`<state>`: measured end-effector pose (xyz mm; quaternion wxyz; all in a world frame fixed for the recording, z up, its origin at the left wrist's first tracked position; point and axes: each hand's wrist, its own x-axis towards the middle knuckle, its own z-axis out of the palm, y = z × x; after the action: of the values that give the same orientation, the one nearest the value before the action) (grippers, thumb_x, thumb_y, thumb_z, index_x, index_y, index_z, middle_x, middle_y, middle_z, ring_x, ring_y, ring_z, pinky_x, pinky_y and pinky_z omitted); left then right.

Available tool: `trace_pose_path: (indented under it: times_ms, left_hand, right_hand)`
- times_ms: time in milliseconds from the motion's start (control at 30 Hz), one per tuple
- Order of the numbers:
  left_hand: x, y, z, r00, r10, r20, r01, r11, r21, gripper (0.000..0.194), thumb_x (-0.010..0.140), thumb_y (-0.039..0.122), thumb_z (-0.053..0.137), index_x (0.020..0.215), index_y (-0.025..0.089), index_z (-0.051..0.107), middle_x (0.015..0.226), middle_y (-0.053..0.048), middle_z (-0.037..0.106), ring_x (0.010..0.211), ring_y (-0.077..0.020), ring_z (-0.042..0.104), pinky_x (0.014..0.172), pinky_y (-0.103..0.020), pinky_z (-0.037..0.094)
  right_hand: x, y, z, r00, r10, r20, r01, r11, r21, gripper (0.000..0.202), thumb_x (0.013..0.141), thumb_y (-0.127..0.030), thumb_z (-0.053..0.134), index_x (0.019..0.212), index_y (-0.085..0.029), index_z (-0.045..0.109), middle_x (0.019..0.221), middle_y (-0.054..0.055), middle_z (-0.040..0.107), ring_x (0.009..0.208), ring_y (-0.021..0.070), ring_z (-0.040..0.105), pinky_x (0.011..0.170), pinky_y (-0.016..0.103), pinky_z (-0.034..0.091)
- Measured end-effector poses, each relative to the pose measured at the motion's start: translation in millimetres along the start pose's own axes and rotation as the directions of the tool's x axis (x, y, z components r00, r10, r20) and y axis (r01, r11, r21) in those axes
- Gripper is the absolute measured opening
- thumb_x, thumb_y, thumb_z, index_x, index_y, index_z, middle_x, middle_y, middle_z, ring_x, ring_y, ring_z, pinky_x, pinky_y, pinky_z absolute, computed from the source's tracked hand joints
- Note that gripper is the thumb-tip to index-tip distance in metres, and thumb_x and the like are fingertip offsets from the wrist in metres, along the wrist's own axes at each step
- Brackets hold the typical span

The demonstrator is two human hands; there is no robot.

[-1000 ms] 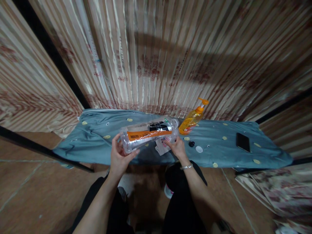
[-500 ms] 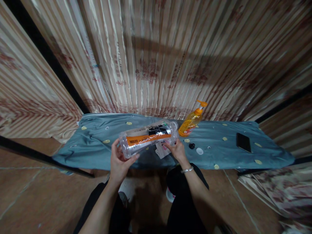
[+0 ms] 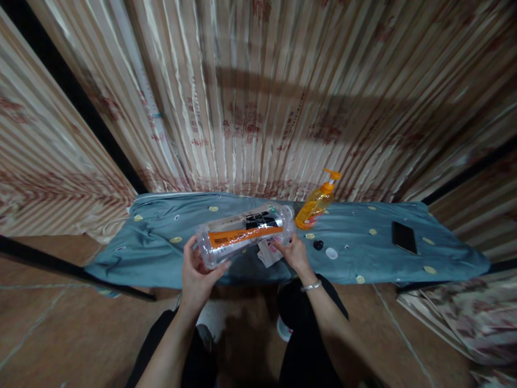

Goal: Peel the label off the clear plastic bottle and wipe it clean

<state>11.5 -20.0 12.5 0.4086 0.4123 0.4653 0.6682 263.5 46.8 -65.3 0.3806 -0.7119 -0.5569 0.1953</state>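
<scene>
A large clear plastic bottle (image 3: 246, 231) with an orange, black and silver label lies tilted across the middle, its neck to the right. My left hand (image 3: 197, 272) is wrapped round its base end. Near the neck, the fingers of my right hand (image 3: 295, 252) grip the bottle's shoulder from below. Under the bottle, beside my right fingers, lies a white packet (image 3: 269, 256) with pinkish print, partly hidden. A pump bottle (image 3: 315, 205) of orange liquid stands just beyond the neck. A small black cap (image 3: 318, 245) and a white disc (image 3: 332, 253) lie right of my right hand.
A blue-green cloth with yellow prints (image 3: 153, 231) covers the low table. A dark phone-like device (image 3: 404, 237) lies at its right. Striped curtains (image 3: 250, 108) hang behind, with black frame bars on both sides. Below are my legs and a partly hidden white container (image 3: 284, 330).
The camera view has shifted slightly. Both hands keep their hold on the clear bottle, which has hardly moved.
</scene>
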Motion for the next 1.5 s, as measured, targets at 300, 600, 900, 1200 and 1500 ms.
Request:
trace_pose_path:
  times_ms: [300,600,900,1200,1500]
  left_hand:
    - [0.1,1.8,-1.6,0.999,0.026,0.022,-0.027,0.999,0.032,0.082,0.046,0.025,0.091,0.116,0.020,0.048,0.105,-0.007,0.068,0.088,-0.0232,0.072,0.073,-0.029,0.061]
    - [0.8,-2.2,-4.0,0.998,0.062,0.032,-0.063,0.998,0.032,0.080,0.049,0.025,0.091,0.117,0.021,0.049,0.107,-0.007,0.067,0.089,-0.0214,0.071,0.073,-0.028,0.061]
    - [1.3,-1.0,-3.8,0.997,0.063,0.034,-0.064,0.997,0.045,0.078,0.048,0.024,0.091,0.114,0.020,0.049,0.105,-0.007,0.068,0.088,-0.0214,0.071,0.072,-0.028,0.061]
    - [0.6,0.1,-3.3,0.998,0.055,0.042,-0.056,0.998,0.031,0.077,0.049,0.023,0.091,0.113,0.021,0.049,0.105,-0.006,0.068,0.088,-0.0205,0.071,0.073,-0.026,0.061]
    - [1.2,-1.5,-3.3,0.997,0.072,0.035,-0.073,0.997,0.037,0.077,0.048,0.026,0.091,0.112,0.020,0.050,0.103,-0.006,0.068,0.087,-0.0215,0.072,0.072,-0.027,0.061]
  right_hand:
    - [-1.0,-0.9,-0.3,1.000,-0.008,-0.015,0.008,1.000,-0.017,0.052,0.067,-0.047,0.075,0.107,-0.017,0.060,0.094,0.010,0.074,0.088,0.0258,0.070,0.074,0.032,0.052]
    - [-0.8,-1.7,-0.9,1.000,0.000,-0.015,0.000,0.999,-0.032,0.048,0.066,-0.046,0.075,0.102,-0.017,0.061,0.090,0.010,0.073,0.085,0.0274,0.070,0.073,0.033,0.052]
    - [-0.9,-3.8,-2.1,1.000,0.003,0.000,-0.003,0.999,-0.040,0.048,0.067,-0.047,0.073,0.102,-0.017,0.060,0.092,0.010,0.073,0.087,0.0285,0.070,0.075,0.036,0.053]
    - [-0.5,-1.4,-1.0,1.000,-0.005,-0.009,0.005,1.000,-0.025,0.051,0.067,-0.047,0.074,0.106,-0.018,0.061,0.092,0.010,0.074,0.086,0.0273,0.070,0.073,0.034,0.052]
    - [-0.3,-3.9,-2.1,1.000,0.007,-0.008,-0.008,0.998,-0.067,0.053,0.067,-0.046,0.075,0.107,-0.015,0.061,0.091,0.010,0.074,0.084,0.0255,0.070,0.070,0.031,0.052]
